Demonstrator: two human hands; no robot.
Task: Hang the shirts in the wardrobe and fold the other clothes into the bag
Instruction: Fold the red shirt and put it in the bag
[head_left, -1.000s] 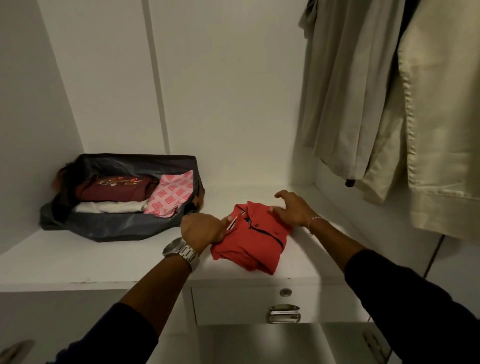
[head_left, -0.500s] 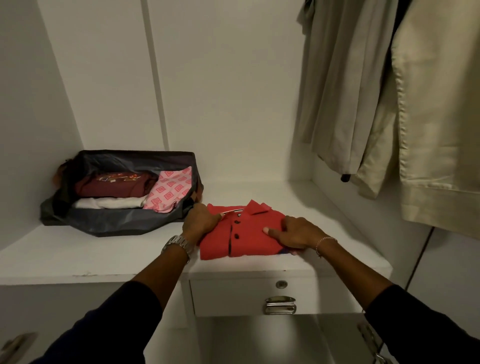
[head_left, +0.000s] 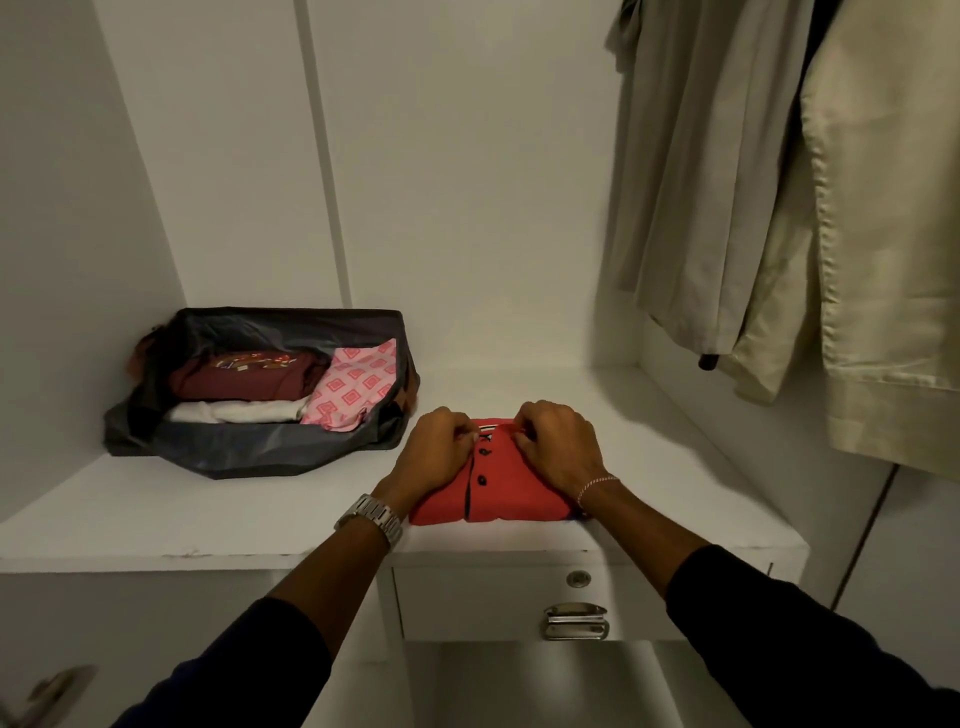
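Left hand (head_left: 439, 452) and right hand (head_left: 558, 444) (arms extended) rest side by side, fingers curled.

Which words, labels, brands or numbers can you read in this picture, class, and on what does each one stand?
No text can be read anywhere in the picture.
Maroon garment in the bag: a printed design on its chest, too blurred to tell whether it holds letters.
Red shirt: a small striped tag at the collar, nothing legible.
Wristwatch: no brand can be read.
Drawer lock and handle: no markings show.

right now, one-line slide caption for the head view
Both hands, left hand and right hand, pinch the folded red shirt's collar beside the open bag.
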